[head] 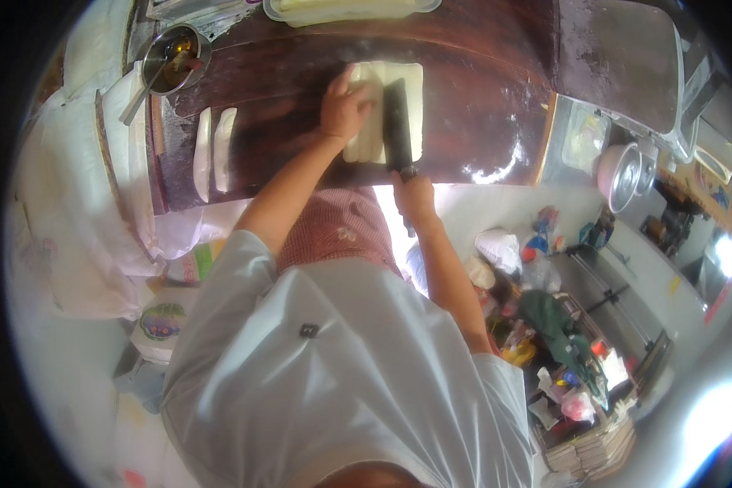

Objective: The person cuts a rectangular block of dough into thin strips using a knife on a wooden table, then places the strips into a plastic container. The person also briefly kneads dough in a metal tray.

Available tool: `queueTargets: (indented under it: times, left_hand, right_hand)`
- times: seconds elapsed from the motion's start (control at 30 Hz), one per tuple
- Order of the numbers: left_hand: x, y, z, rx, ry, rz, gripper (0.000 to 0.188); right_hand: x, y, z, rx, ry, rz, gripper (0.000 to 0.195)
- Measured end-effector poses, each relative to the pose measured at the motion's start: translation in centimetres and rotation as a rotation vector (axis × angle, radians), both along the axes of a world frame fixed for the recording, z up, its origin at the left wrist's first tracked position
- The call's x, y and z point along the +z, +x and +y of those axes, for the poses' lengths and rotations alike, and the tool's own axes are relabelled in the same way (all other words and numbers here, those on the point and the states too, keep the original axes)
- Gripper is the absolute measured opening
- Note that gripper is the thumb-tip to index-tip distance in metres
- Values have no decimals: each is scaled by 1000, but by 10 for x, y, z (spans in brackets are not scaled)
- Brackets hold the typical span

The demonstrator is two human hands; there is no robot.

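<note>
A flat, pale slab of dough (416, 116) lies on the dark red-brown wooden worktop, and lengthwise cuts mark its left part into strips. My right hand (416, 198) grips the handle of a dark-bladed cleaver (398, 125). Its blade runs lengthwise over the dough; whether the edge is in the dough cannot be made out. Fingers spread, my left hand (344, 110) is at the left side of the slab, with its fingertips over the cut strips. Further left, two separate dough strips (202, 155) lie side by side near the front edge.
A metal bowl (177, 59) holding dark liquid and a spoon stands at the back left. At the far edge sits a plastic tub (354, 15) of pale dough. A metal-topped unit (616, 67) adjoins on the right. White sacks (73, 201) crowd the left side.
</note>
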State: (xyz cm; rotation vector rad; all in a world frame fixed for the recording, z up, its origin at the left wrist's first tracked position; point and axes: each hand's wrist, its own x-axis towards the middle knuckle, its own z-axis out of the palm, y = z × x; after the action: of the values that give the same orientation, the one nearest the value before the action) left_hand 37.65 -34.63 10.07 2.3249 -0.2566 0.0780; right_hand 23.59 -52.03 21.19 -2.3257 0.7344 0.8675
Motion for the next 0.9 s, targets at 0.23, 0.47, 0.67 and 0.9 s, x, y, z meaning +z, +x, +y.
queueTargets:
  times: [0.23,0.47,0.67,0.9]
  left_hand:
    - [7,-14,3,-43,-27,-36,45]
    - [7,-25,8,-39,3,6,48]
    - [12,-25,8,-65,4,40,48]
    - [11,-29,7,-79,-24,8,52]
  right_hand:
    - [-22,-13,25,-165,-77,-101,48]
    - [9,11,11,-129,116,-82,49]
    - [62,31,4,-135,158,147,46]
    - [6,-57,20,-113,-43,-58,44]
